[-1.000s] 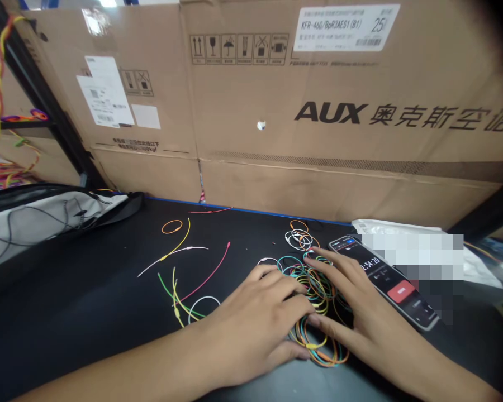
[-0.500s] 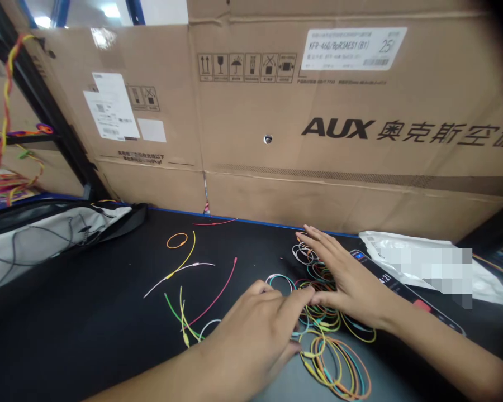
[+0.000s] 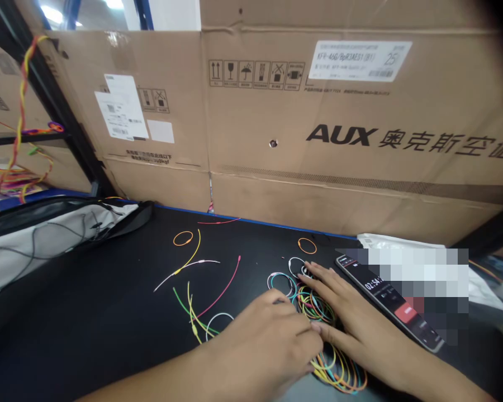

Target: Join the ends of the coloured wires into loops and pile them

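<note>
My left hand is curled over the near left side of a pile of thin coloured wire loops. Its fingertips are hidden, so whatever they hold cannot be made out. My right hand lies over the pile's right side with its fingers stretched out, its thumb touching the left hand's fingers. Yellow, orange and teal loops spread out below the hands. A white-and-teal pair of loops and a white loop sit at the far edge of the pile. Behind them an orange loop lies apart.
Several single wires lie on the black table to the left, among them a pink wire and an orange loop. A phone rests right of my right hand, before a white plastic bag. Cardboard boxes stand behind.
My right hand has drawn back toward me over the pile, uncovering the orange loop at the far side. My left hand has shifted slightly right. The phone shows more fully, and the view has tilted slightly.
</note>
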`<state>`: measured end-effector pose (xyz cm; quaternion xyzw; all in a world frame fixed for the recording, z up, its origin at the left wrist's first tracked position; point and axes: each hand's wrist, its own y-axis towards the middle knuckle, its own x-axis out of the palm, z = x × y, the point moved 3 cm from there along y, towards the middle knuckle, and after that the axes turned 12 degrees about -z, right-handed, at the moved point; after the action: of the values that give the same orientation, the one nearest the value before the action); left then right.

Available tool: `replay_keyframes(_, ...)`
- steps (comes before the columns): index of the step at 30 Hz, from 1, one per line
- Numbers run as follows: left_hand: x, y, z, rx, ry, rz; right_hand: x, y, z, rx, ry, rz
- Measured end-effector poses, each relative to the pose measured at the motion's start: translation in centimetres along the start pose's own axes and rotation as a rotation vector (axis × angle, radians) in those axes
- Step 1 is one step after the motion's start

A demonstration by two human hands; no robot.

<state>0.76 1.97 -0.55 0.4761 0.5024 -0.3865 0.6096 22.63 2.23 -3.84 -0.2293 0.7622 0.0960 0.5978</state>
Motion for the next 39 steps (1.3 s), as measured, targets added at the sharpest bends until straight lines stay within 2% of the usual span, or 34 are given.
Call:
replay_keyframes(3,0.2,0.1,0.6,0.021,0.035,-0.002,0.3,-1.0,-0.4,-0.017,0.013,0.043)
replay_keyframes(5,0.3,0.1,1.0,0.033,0.051,-0.008,0.0,-0.5,-0.4,-0.018,0.021,0.098)
replay_keyframes(10,-0.5,0.0,1.1,0.007,0.028,-0.01,-1.6,3.9,1.0,0.013,0.001,0.237)
replay_keyframes(14,-1.7,-0.3,1.0,-0.008,0.016,0.011,-1.7,5.7,1.6,0.023,-0.025,0.219)
replay_keyframes(18,-2.2,-0.2,1.9,-0.039,0.157,0.052,-0.7,4.3,0.4,-0.001,-0.034,0.144)
replay_keyframes(21,-2.0,-0.8,2.9,-0.058,0.244,0.112,0.1,3.3,-0.9,-0.01,-0.054,0.135)
replay_keyframes(22,-2.0,-1.5,3.0,-0.081,0.222,0.159,0.2,3.1,-1.4,-0.012,-0.062,0.148)
replay_keyframes(23,-2.0,-2.3,2.9,-0.129,0.172,0.153,0.4,3.0,-1.7,-0.014,-0.069,0.166)
replay_keyframes(25,-2.2,-5.0,2.2,-0.277,0.084,0.171,0.5,3.0,-2.3,-0.023,-0.077,0.202)
replay_keyframes(26,-2.0,-6.5,1.9,-0.274,0.098,0.084,0.5,3.0,-2.5,-0.031,-0.08,0.218)
replay_keyframes(27,-2.2,-8.4,1.6,-0.327,0.141,0.115,0.5,3.0,-2.6,-0.04,-0.083,0.232)
replay_keyframes(28,-2.3,-10.3,1.1,-0.418,0.167,0.159,0.4,3.0,-2.7,-0.052,-0.088,0.244)
replay_keyframes(30,-1.9,-13.7,0.2,-0.632,0.154,0.117,0.3,3.1,-2.8,-0.077,-0.102,0.264)
replay_keyframes(32,-1.4,-15.9,-0.1,-0.736,0.151,0.095,0.1,3.1,-2.8,-0.103,-0.125,0.285)
replay_keyframes(36,-0.6,-16.9,-0.2,-0.71,0.157,0.014,-0.1,2.9,-2.7,-0.146,-0.17,0.335)
replay_keyframes(39,-0.5,-16.6,-0.5,-0.722,0.12,0.018,-0.1,2.9,-2.6,-0.149,-0.185,0.352)
